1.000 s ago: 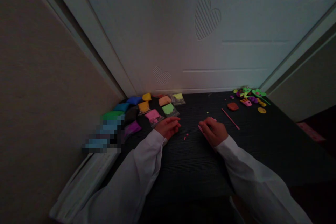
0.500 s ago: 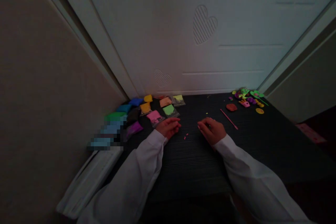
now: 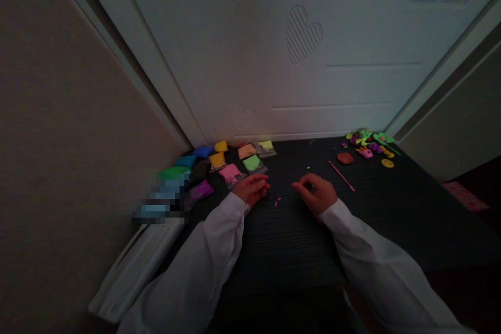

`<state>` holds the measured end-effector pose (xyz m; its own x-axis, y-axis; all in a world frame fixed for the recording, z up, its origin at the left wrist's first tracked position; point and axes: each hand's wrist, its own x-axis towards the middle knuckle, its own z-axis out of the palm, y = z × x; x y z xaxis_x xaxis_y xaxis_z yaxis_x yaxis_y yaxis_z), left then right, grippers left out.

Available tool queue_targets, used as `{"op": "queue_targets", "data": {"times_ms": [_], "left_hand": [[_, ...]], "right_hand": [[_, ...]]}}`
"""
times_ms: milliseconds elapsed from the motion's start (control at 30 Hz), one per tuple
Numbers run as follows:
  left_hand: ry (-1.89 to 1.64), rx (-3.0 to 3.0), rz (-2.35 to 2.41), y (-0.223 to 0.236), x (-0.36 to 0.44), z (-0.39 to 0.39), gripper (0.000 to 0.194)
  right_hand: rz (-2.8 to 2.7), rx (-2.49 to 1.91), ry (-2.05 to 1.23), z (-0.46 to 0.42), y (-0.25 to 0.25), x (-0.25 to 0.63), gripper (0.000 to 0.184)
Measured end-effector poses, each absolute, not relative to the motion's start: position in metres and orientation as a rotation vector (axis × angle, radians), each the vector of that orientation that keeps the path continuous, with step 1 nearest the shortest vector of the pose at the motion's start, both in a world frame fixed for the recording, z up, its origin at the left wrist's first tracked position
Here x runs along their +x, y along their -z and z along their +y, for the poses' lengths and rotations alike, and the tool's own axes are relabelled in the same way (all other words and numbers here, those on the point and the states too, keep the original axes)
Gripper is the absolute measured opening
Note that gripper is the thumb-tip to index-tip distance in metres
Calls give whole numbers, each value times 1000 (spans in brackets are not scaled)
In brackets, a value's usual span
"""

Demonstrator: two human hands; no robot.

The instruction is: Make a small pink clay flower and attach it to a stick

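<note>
My left hand (image 3: 253, 188) rests on the black table (image 3: 289, 240), fingers curled under, right beside a pink clay bag (image 3: 229, 172). My right hand (image 3: 316, 194) lies a little to its right, with the fingers closed in a pinch. The pink clay piece seen in it earlier is hidden by the fingers. Two tiny pink crumbs (image 3: 277, 201) lie on the table between the hands. The light is very dim.
Several coloured clay bags (image 3: 219, 162) lie at the back left by the white door (image 3: 313, 62). A thin pink stick (image 3: 342, 176), a brown clay disc (image 3: 345, 158) and small clay figures (image 3: 370, 143) sit at the back right. A white box (image 3: 133, 271) lies on the left.
The pink piece that showed under my right hand is now covered by its fingers. That hand shifted slightly left. My left hand has stayed put.
</note>
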<state>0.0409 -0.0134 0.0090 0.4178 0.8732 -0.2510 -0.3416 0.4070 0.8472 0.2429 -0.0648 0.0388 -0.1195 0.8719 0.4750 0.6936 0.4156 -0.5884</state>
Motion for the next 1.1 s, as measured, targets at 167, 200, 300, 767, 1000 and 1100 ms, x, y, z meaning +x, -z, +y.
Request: {"op": "queue_targets", "data": {"times_ms": [167, 200, 300, 767, 1000, 1100], "left_hand": [[-873, 803, 788, -9, 41, -13, 12], [-873, 804, 785, -9, 41, -13, 12], [-869, 805, 780, -8, 40, -13, 12], [-867, 796, 789, -9, 40, -13, 14], [-872, 806, 798, -9, 40, -13, 14], [-875, 810, 796, -10, 41, -14, 14]], "right_hand": [[-1875, -1297, -275, -63, -37, 242, 14], [-1882, -1285, -275, -63, -36, 242, 15], [-1899, -1260, -273, -63, -37, 242, 17], [-1888, -1263, -273, -64, -38, 241, 17], [-1931, -1286, -277, -66, -39, 242, 24], [-1950, -1277, -282, -65, -38, 241, 20]]}}
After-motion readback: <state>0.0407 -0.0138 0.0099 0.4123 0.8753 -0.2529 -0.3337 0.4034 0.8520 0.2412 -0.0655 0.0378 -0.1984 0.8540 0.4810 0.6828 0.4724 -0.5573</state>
